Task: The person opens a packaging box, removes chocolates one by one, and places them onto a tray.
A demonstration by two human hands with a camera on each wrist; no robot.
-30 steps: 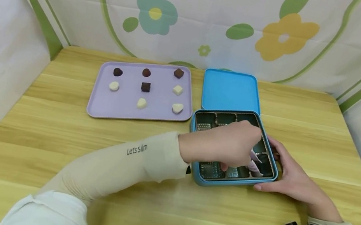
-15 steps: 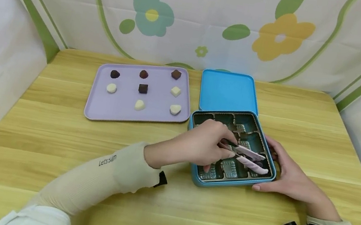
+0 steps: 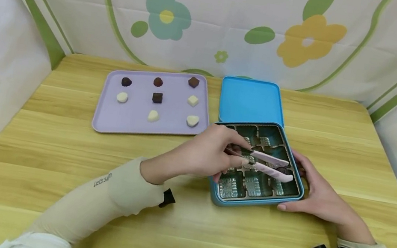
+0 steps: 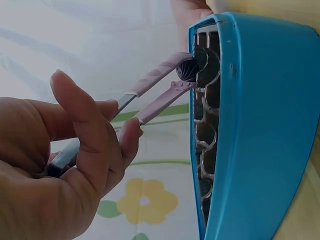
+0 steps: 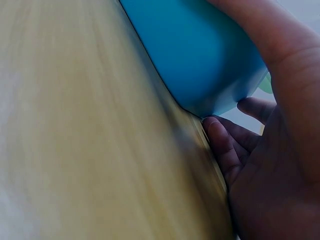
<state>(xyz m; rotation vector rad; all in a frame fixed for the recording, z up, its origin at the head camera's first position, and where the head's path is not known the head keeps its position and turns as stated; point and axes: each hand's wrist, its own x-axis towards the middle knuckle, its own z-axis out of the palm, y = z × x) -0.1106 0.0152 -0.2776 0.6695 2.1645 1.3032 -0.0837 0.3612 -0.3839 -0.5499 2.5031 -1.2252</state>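
Observation:
My left hand (image 3: pixel 214 150) grips metal tongs (image 3: pixel 268 159) with pale pink tips, held over the open blue tin (image 3: pixel 248 203). A round, ridged dark chocolate (image 4: pixel 188 70) sits between the tong tips, at the tin's rim in the left wrist view and over the near right compartments in the head view. Inside the tin lies a dark insert (image 3: pixel 229 187) divided into several compartments; my left hand and the tongs hide some of them. My right hand (image 3: pixel 317 195) holds the tin's right side, thumb at the front corner and fingers behind, partly hidden.
A lilac tray (image 3: pixel 113 121) lies to the left, bearing several brown and white chocolates spaced apart. Behind the tin is its flat blue lid (image 3: pixel 252 102). Wooden tabletop (image 3: pixel 203 242) extends in front, and a flowered cloth (image 3: pixel 212 35) hangs at the back.
My left hand has drawn back leftward with the tongs, whose tips have shifted slightly up in the head view. The dark chocolate now shows between them. My right hand stays on the tin.

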